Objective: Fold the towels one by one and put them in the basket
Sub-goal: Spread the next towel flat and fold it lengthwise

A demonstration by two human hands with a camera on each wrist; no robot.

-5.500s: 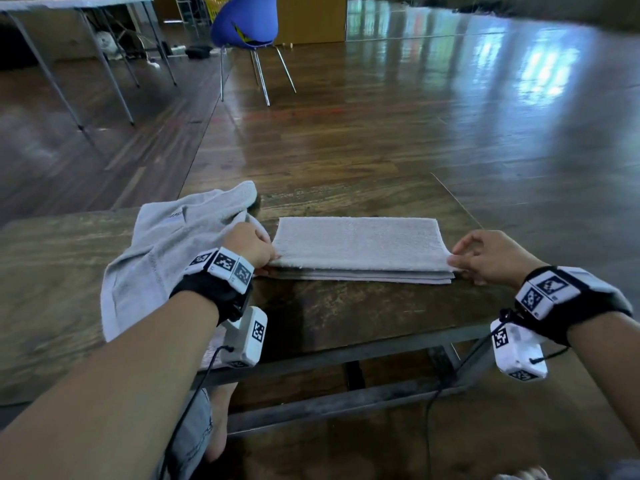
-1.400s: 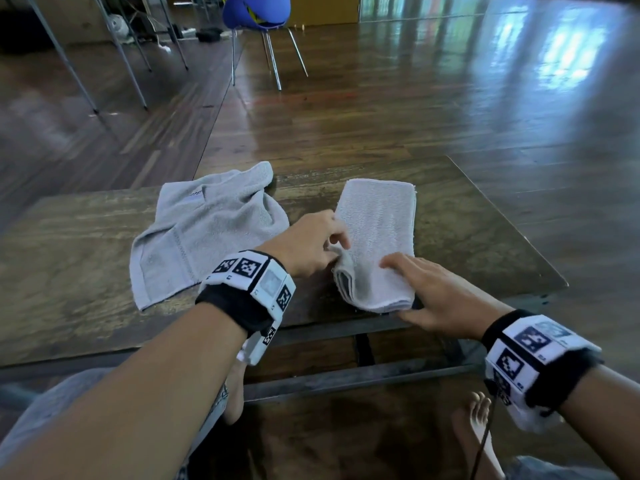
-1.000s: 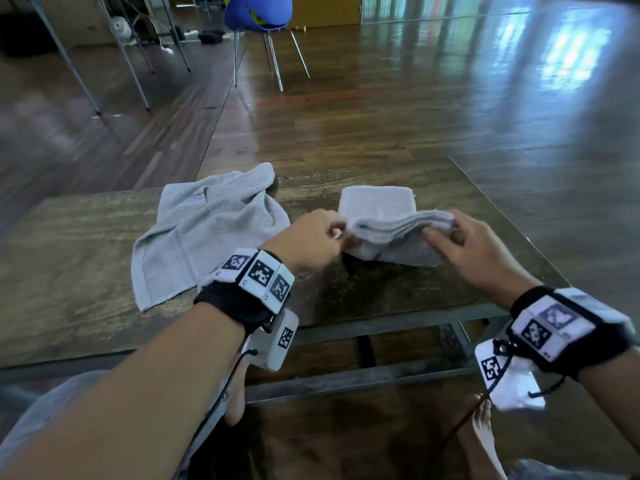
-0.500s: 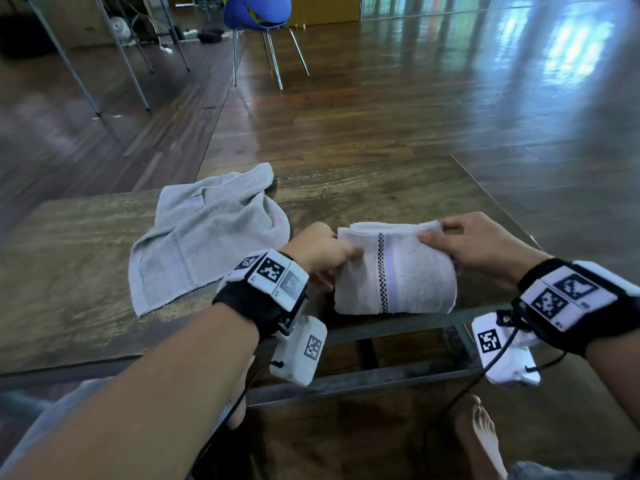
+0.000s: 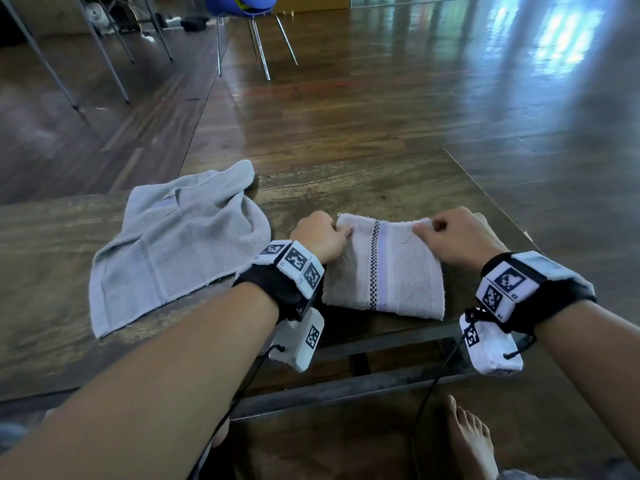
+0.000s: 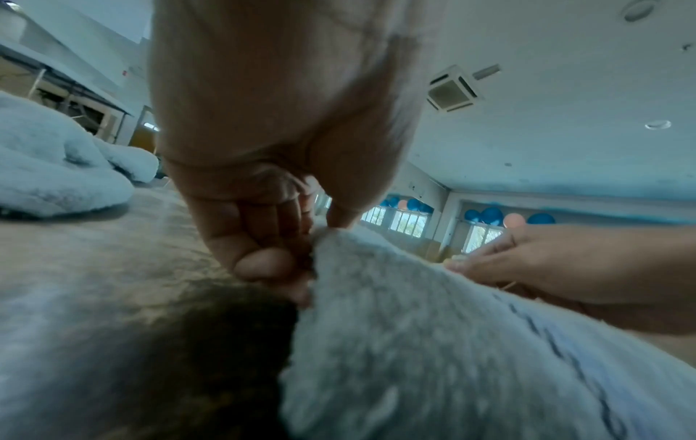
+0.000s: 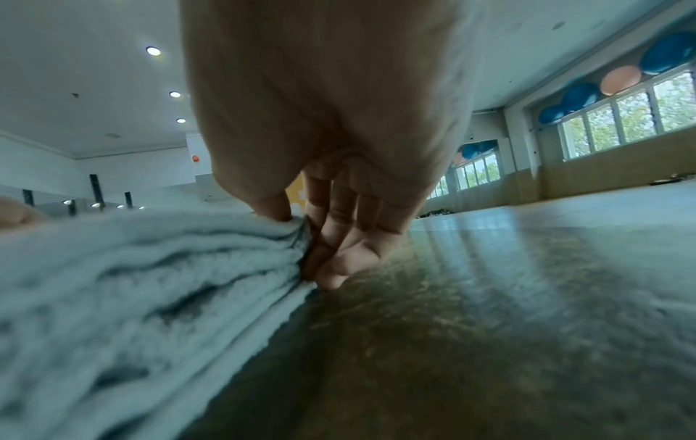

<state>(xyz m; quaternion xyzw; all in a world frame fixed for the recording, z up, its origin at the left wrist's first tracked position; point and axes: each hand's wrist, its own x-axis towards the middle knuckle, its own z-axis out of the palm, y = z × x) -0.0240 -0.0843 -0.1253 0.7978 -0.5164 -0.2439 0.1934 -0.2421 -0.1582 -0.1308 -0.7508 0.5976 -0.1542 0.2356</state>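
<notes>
A folded pale grey towel (image 5: 384, 271) with a checked stripe lies on the wooden table (image 5: 346, 188), near its front right edge. My left hand (image 5: 320, 237) pinches the towel's far left corner (image 6: 331, 238) between thumb and fingers. My right hand (image 5: 450, 235) pinches the far right corner, where the stacked layers (image 7: 188, 268) show in the right wrist view. A second grey towel (image 5: 176, 244) lies loose and unfolded on the table to the left. No basket is in view.
The table's right edge (image 5: 485, 188) runs close beside my right hand. A blue chair (image 5: 242, 8) and metal table legs (image 5: 104, 53) stand on the wooden floor beyond. A bare foot (image 5: 471, 441) is on the floor below the table's front rail.
The long folded towel was turned, then folded again from far to near into a small square with the stripe on top. Both hands now pinch its far corners down on the table.
</notes>
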